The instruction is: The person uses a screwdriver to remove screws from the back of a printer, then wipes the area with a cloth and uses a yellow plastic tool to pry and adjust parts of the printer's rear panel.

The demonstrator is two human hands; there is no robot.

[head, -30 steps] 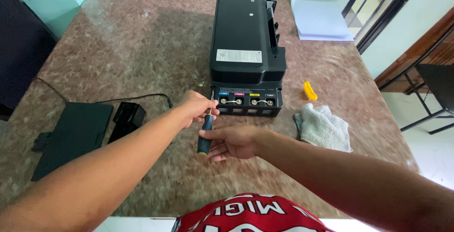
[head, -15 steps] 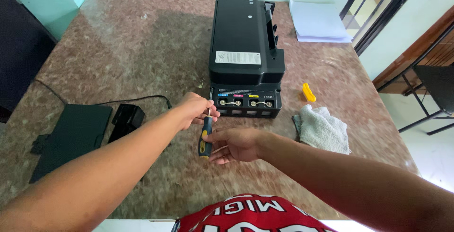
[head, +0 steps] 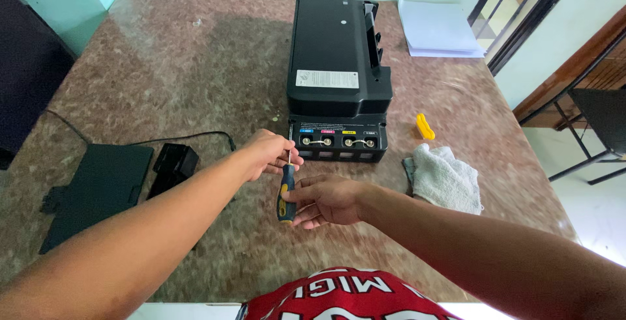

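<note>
A black printer (head: 339, 53) lies on the brown stone table (head: 169, 66), its ink tank block (head: 339, 143) with coloured caps facing me. My right hand (head: 329, 201) holds a screwdriver (head: 286, 193) with a dark blue and yellow handle, its shaft pointing up at the tank block's left corner. My left hand (head: 270, 154) pinches the metal shaft just below the tip, close to the printer's lower left edge.
A flat black panel (head: 98, 189) and a black power adapter (head: 173, 165) with its cable lie at the left. A grey-white cloth (head: 443, 176) and a small yellow tool (head: 424, 126) sit right of the printer. White paper (head: 437, 30) lies at the back right.
The screwdriver has been raised and moved closer to the printer's tank block. My right hand has slid further under the handle; my left hand keeps its pinch on the shaft.
</note>
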